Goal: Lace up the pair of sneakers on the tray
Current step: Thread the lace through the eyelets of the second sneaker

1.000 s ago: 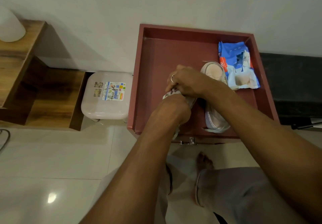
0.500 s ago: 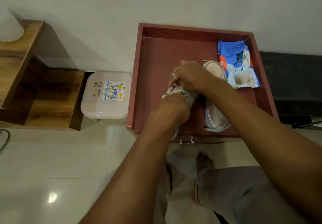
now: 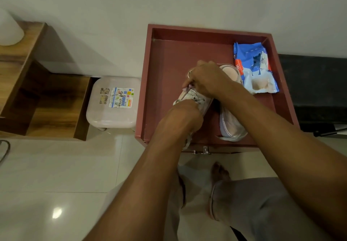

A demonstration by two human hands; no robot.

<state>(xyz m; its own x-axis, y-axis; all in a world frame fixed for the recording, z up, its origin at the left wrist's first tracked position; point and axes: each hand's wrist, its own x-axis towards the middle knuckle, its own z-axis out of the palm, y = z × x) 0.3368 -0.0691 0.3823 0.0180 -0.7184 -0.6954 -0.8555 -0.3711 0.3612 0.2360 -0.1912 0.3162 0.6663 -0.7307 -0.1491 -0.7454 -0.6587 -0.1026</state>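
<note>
Two pale pink sneakers lie in the dark red tray [image 3: 161, 68]. The left sneaker [image 3: 193, 98] sits under both my hands and is mostly hidden. My left hand [image 3: 185, 116] grips its near part from the front. My right hand [image 3: 206, 77] pinches the grey lace [image 3: 185, 95] above the eyelets, the lace running down to the shoe's left side. The right sneaker [image 3: 230, 124] lies beside it, toe toward me, partly covered by my right forearm, a loose lace end trailing at its toe.
A torn blue and white packet [image 3: 253, 68] lies in the tray's far right corner. A pale plastic stool [image 3: 114, 101] stands left of the tray, a wooden shelf unit [image 3: 37, 90] further left. The wall is right behind. My bare feet rest on the tiled floor below.
My right hand has lifted away from the left hand toward the tray's back, drawing the lace out and uncovering more of the left sneaker's eyelets. My left hand has stayed put.
</note>
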